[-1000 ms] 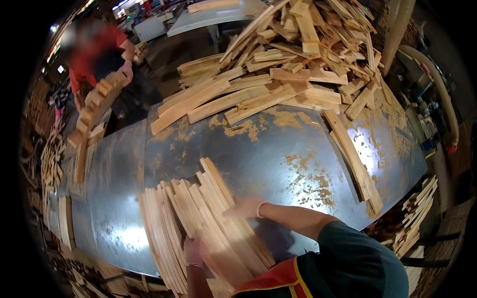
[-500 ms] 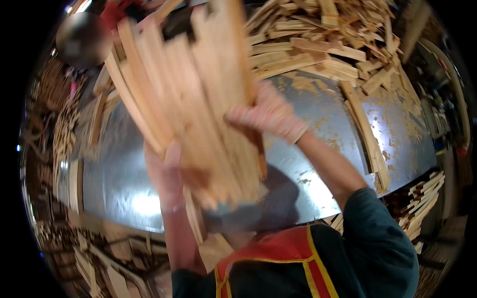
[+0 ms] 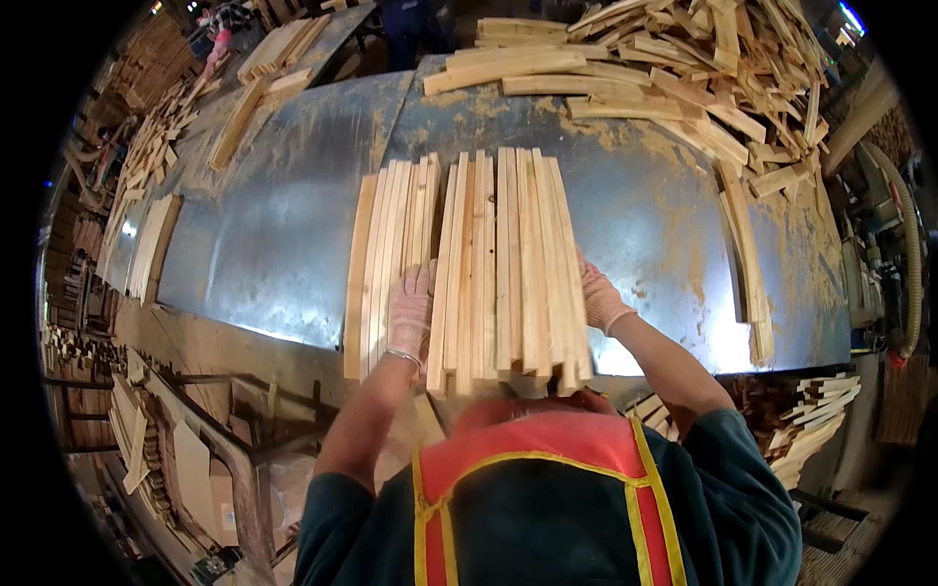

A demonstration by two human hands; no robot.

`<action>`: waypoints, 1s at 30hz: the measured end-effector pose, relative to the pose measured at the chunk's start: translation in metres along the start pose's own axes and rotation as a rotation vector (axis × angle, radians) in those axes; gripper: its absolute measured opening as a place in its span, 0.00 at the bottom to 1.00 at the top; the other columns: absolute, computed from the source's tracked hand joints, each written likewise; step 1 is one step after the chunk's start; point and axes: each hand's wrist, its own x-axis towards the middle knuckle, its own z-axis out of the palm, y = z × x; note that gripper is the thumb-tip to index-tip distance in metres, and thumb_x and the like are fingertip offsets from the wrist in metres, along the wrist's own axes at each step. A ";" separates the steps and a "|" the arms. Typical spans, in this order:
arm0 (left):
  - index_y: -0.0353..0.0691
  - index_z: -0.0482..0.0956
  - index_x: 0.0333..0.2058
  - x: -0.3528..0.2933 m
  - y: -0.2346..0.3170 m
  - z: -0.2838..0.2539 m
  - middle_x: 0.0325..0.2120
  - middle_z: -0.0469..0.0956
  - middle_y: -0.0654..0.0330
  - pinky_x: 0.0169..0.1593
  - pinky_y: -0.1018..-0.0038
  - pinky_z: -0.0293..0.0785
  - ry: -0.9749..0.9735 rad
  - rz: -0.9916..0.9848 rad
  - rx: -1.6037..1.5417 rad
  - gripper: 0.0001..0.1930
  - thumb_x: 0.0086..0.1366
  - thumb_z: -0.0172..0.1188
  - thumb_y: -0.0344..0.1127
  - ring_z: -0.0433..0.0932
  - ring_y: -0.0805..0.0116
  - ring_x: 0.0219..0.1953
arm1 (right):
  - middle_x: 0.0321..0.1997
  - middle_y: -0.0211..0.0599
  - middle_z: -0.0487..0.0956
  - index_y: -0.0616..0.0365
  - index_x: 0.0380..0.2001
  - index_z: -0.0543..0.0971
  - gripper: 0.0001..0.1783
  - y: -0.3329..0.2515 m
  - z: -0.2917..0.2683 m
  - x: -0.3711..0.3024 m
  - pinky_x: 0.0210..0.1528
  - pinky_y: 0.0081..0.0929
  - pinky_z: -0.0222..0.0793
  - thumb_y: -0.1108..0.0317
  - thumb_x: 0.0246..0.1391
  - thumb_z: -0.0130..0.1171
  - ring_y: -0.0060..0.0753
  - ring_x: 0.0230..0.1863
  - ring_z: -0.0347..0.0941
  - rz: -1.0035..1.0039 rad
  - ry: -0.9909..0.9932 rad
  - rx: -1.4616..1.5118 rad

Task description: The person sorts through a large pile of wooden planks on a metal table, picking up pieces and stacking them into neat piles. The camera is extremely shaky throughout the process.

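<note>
A row of pale wooden slats (image 3: pixel 508 264) stands close together in front of me, their near ends reaching past the table's front edge. My left hand (image 3: pixel 411 311), in a light knit glove, presses along the row's left side. On the opposite side my right hand (image 3: pixel 600 295), gloved too, grips the row, its fingers partly hidden behind the wood. Another group of slats (image 3: pixel 389 249) lies just left of my left hand, side by side on the metal table (image 3: pixel 274 225). A narrow gap parts the two groups at their near ends.
A big loose heap of wood pieces (image 3: pixel 703 88) covers the far right. Long boards (image 3: pixel 745 264) lie near the right edge, a short stack (image 3: pixel 154 249) at the left edge. Sawdust is scattered on the metal. A wooden frame (image 3: pixel 234 439) stands below left; a person (image 3: pixel 410 29) is beyond the table.
The slats, raised and tilted half a second ago, are now lowered to the table in front of me. Both hands have come down with them, and my view has shifted.
</note>
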 end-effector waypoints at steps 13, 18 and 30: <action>0.41 0.76 0.66 -0.064 -0.105 -0.088 0.65 0.77 0.48 0.68 0.57 0.69 -0.065 -0.830 -0.284 0.30 0.72 0.55 0.52 0.74 0.46 0.66 | 0.68 0.58 0.76 0.71 0.80 0.38 0.74 -0.043 -0.053 0.018 0.68 0.37 0.74 0.36 0.53 0.73 0.52 0.63 0.78 0.503 -0.291 1.211; 0.39 0.80 0.59 -0.064 -0.137 -0.104 0.56 0.82 0.42 0.62 0.55 0.72 -0.242 -0.955 -0.662 0.30 0.73 0.52 0.58 0.80 0.43 0.56 | 0.70 0.63 0.73 0.81 0.75 0.42 0.72 -0.087 -0.022 0.047 0.73 0.35 0.67 0.38 0.54 0.74 0.52 0.70 0.72 0.435 -0.332 1.162; 0.37 0.74 0.67 0.108 -0.022 -0.071 0.67 0.72 0.45 0.75 0.56 0.64 0.021 -0.483 -0.015 0.34 0.65 0.67 0.47 0.67 0.48 0.72 | 0.56 0.65 0.82 0.71 0.75 0.55 0.60 -0.096 -0.081 0.162 0.66 0.38 0.70 0.34 0.55 0.63 0.57 0.59 0.79 0.003 -0.759 1.085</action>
